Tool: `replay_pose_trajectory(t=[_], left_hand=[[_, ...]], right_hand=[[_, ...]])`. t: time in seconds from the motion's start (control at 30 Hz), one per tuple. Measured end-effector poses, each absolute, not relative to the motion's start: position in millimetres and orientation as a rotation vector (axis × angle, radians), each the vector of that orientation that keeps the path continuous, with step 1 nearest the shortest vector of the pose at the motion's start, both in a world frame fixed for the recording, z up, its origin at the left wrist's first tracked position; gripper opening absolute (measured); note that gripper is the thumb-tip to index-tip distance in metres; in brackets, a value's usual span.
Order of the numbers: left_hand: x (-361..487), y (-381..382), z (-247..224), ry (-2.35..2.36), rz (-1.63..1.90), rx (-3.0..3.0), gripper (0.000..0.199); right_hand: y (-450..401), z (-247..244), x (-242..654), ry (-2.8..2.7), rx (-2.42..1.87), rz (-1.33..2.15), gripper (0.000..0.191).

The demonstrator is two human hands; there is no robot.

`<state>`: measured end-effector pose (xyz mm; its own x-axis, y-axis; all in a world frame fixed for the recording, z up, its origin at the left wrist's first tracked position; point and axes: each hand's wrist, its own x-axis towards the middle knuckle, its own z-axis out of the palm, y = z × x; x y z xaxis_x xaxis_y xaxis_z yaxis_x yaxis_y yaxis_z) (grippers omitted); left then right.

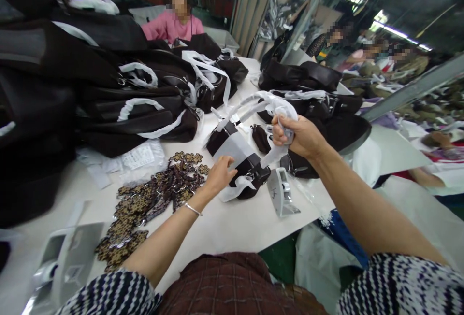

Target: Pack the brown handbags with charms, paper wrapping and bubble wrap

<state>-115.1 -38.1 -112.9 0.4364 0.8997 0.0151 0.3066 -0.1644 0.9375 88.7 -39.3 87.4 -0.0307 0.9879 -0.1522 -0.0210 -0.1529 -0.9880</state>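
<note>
A small dark handbag [251,164] lies tilted on the white table, a pale sheet [237,147] across its middle. My right hand [295,134] is closed around the bag's handles [261,96], which are wrapped in white paper, and holds them up above its right side. At the near side of the bag is my left hand [219,176], thumb and forefinger apart, close to the pale sheet; whether it touches the bag I cannot tell. A metal ring [249,177] and a white wrapped strip [237,188] show at the bag's near end.
Patterned flower-shaped charms [136,206] lie heaped at left. Dark bags with wrapped handles [137,107] pile behind them; more dark bags [311,112] lie at right. Tape dispensers [282,192] [68,257] stand near the front edge. A person in pink [174,27] sits opposite.
</note>
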Motion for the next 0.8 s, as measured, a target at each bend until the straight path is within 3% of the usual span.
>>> replay_pose_trajectory(t=[0.13,0.23,0.8], left_hand=[[-98.7,-50.6,-134.9,1.157,0.882,1.884,0.073],[-89.0,-46.1,-139.1,1.110,0.911,1.903,0.086],[-109.0,0.4,-160.0,1.147,1.034,1.743,0.049]], right_hand=[[-41.3,88.7,74.5,-1.168,-1.267,1.435,0.029],[-43.4,92.6,62.2,-1.185,-1.251,1.524,0.027],[-50.2,97.6,87.2,-1.188,-1.400,1.492,0.023]])
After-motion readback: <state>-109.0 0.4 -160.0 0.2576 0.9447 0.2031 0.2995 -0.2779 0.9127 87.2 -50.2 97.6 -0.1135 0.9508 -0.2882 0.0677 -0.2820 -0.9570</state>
